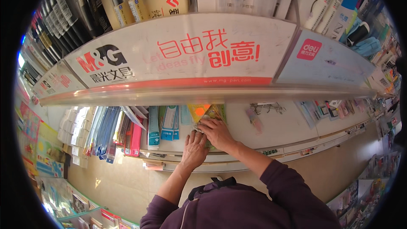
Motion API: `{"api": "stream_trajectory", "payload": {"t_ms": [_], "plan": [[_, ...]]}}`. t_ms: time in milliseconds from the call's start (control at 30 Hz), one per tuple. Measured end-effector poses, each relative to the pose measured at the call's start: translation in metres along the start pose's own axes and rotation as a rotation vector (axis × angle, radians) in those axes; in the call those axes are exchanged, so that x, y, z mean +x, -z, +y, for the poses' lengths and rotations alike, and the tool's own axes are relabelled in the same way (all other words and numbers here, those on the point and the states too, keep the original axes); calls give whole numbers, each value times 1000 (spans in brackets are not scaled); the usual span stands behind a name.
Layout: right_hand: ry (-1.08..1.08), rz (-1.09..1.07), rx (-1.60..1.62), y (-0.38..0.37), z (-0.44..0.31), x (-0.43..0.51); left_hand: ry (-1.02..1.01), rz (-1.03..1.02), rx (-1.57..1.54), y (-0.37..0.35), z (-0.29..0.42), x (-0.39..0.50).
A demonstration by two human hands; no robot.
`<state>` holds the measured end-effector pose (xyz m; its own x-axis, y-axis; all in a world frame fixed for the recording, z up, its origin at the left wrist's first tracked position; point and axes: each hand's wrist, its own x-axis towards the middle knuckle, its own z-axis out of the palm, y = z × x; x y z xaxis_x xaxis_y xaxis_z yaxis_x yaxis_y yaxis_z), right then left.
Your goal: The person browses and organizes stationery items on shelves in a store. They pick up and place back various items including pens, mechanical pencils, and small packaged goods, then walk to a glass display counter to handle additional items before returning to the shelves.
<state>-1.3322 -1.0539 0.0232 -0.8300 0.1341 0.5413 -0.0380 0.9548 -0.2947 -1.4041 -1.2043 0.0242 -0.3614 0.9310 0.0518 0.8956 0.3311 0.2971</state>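
Low on the white shelf before me lies a yellow packet (196,111) with a bright orange spot, beside a green-and-yellow packet (218,112). Over them, the fingers of my right hand (217,133) are bent onto a pale crumpled piece, seemingly a cloth (197,128). My left hand (194,149) lies back up just below, its fingertips touching or close to the cloth's lower edge. What lies under both palms is hidden. Blue-and-white packets (170,122) hang or lie just left of the hands.
An upper shelf with a printed front panel (178,51) juts out above my hands, carrying pens (130,0). Wire hooks (270,108) and a small pink packet (253,120) lie on the right. Clear sleeves (103,133) stand left. Another display rack (86,203) is at lower left.
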Motion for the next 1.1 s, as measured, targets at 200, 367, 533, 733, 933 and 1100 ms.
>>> {"api": "stream_trajectory", "payload": {"t_ms": [200, 367, 533, 733, 933, 1100], "plan": [[-198, -102, -80, -26, 27, 53, -25, 93, -34, -10, -5, -9], [-278, -20, -261, -48, 18, 65, -40, 129, -52, -8, -6, -6], [-313, -30, -15, -52, 17, 41, -86, 92, -125, -6, -24, -8], [-576, 207, -147, -62, 3, -8, -284, 33, -231, 4, -51, 8], [-853, 407, -116, -82, -5, -20, -493, 29, -299, -5, -18, 38], [-898, 224, -155, -82, 12, -19, -582, -24, -313, -4, 6, 41]]}}
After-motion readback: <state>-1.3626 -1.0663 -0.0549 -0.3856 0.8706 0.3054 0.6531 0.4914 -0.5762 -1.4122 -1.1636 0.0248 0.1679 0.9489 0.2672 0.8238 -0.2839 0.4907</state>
